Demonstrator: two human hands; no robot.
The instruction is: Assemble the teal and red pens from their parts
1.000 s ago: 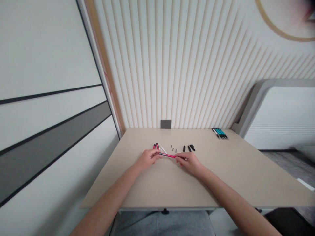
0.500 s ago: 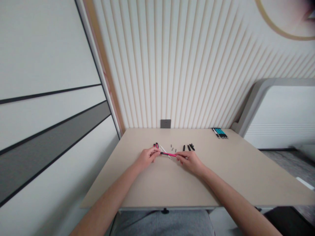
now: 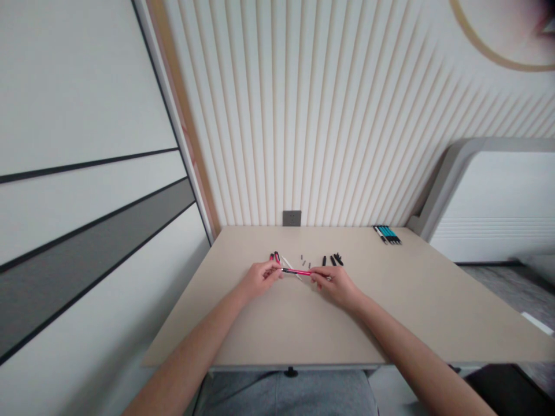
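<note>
Nearest to me are the person's grey trousers [image 3: 281, 396] at the front edge of a beige tabletop [image 3: 312, 329], with both bare forearms reaching forward over it. The left hand [image 3: 261, 278] and the right hand [image 3: 336, 286] sit close together near the middle of the table, a narrow gap between them, and a slim pink pen [image 3: 297, 271] runs level across that gap. The pen is held off the table, its dark left end pinched in a narrow grip by the left thumb and fingers, and its right end pinched just as closely by the right fingers. Exactly how the fingers wrap each end is too small to make out. A white pen barrel [image 3: 288, 266] lies slantwise on the table just behind and under the pink pen, and beside its far end stand out a couple of red-and-black pen parts [image 3: 274, 257], just past the left hand. A little further right, a few tiny dark pieces [image 3: 304, 262] are scattered on the tabletop, then a small group of black pen parts [image 3: 333, 260] just beyond the right hand. Well apart from all this, near the far edge, a neat row of teal-and-black pens [image 3: 387, 234] lies side by side. Behind the table rises a white slatted wall panel [image 3: 329, 115], with a grey wall socket [image 3: 292, 218] low on it, just above the table's far edge.
</note>
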